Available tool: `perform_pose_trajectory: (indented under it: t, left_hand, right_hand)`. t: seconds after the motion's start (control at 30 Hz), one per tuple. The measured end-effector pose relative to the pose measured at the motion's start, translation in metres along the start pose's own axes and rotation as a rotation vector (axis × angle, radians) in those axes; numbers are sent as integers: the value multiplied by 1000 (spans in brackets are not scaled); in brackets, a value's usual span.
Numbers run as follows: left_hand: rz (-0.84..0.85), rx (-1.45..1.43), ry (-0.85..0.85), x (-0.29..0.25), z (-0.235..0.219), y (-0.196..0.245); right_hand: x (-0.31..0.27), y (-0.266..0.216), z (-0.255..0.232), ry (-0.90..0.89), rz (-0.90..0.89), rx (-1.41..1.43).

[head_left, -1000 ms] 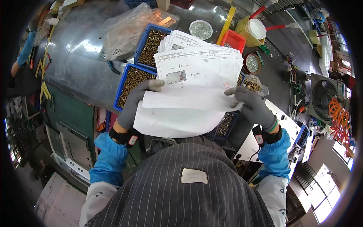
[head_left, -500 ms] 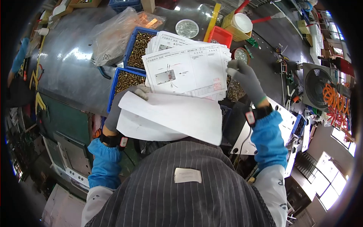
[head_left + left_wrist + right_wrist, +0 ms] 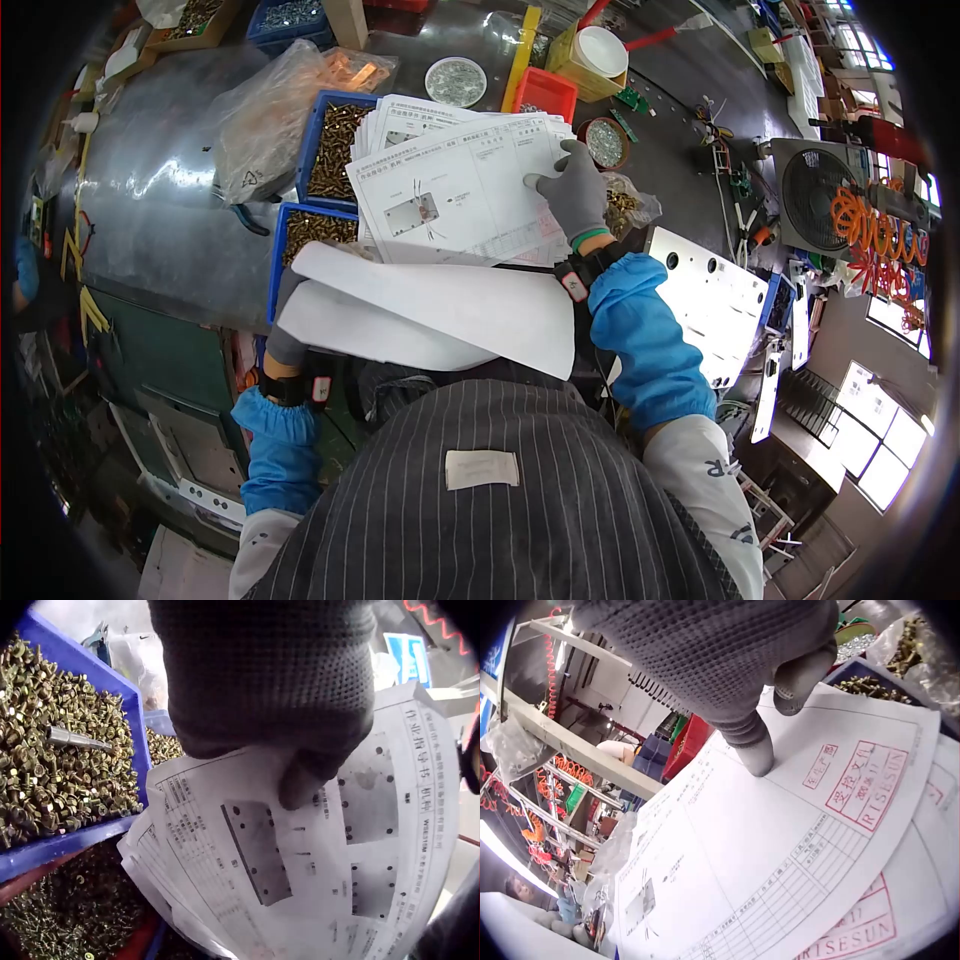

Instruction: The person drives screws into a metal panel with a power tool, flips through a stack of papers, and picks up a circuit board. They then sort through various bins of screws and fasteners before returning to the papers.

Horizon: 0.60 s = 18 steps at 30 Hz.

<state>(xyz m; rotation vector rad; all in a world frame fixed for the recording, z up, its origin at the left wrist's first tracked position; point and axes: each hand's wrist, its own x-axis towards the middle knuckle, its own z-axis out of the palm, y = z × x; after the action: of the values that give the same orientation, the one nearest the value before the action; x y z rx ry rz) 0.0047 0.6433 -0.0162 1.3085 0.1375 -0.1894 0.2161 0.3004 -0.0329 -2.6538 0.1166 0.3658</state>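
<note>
My left hand (image 3: 266,682), in a grey knit glove, pinches a bundle of printed sheets (image 3: 322,847), with the thumb lying on the printed face. In the head view these turned-back sheets (image 3: 430,290) show their blank white side and hide most of that hand. Beyond them lies a stack of printed sheets (image 3: 450,190) with a picture of a plate and red stamps. The gloved right hand (image 3: 578,195) is at the stack's right edge. Its thumb (image 3: 756,756) touches the top sheet, and a bent finger (image 3: 799,682) reaches the paper near the edge.
Blue bins of brass-coloured screws (image 3: 335,150) stand left of the stack. Behind it are a dish of small clear pieces (image 3: 456,82), a red tray (image 3: 545,95) and a yellow box (image 3: 590,65). A white panel with holes (image 3: 705,300) lies right, near a fan (image 3: 820,205).
The right hand has let go of the turned-back sheets, moved out to the right, then come in onto the stack's right edge. The left hand has lowered the bundle slightly leftward.
</note>
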Motion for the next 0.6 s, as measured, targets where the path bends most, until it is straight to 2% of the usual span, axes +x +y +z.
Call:
perform_pose_trajectory:
  t: [0.07,0.1,0.13,0.17,0.2,0.33,0.47,0.5,0.53,0.57,0.6]
  left_hand:
    - [-63,136,136,-12,-19,-21]
    - [-64,136,133,-14,-30,-33]
    - [-20,384,93,-7,-32,-27]
    - [26,633,51,-3,-34,-18]
    - [-170,297,152,2,-5,12]
    - [-108,311,142,-6,-10,6]
    - [-23,329,124,-15,-28,-13]
    - [-1,334,121,-19,-35,-20]
    - [-2,335,121,-26,-55,-45]
    - [-72,286,100,-36,-84,-84]
    - [-142,237,79,-41,-99,-105]
  right_hand:
    - [-4,-3,2,17,25,10]
    - [-5,-3,2,29,44,22]
    - [-6,-1,6,30,45,22]
    - [-6,5,14,144,-4,-9]
    - [-6,8,18,258,-55,-40]
    - [-5,10,18,225,-36,1]
    - [-4,10,16,143,55,84]
    - [-4,8,16,126,92,117]
    - [-4,9,15,125,93,118]
    - [-2,10,14,65,102,115]
    - [-1,12,14,4,111,112]
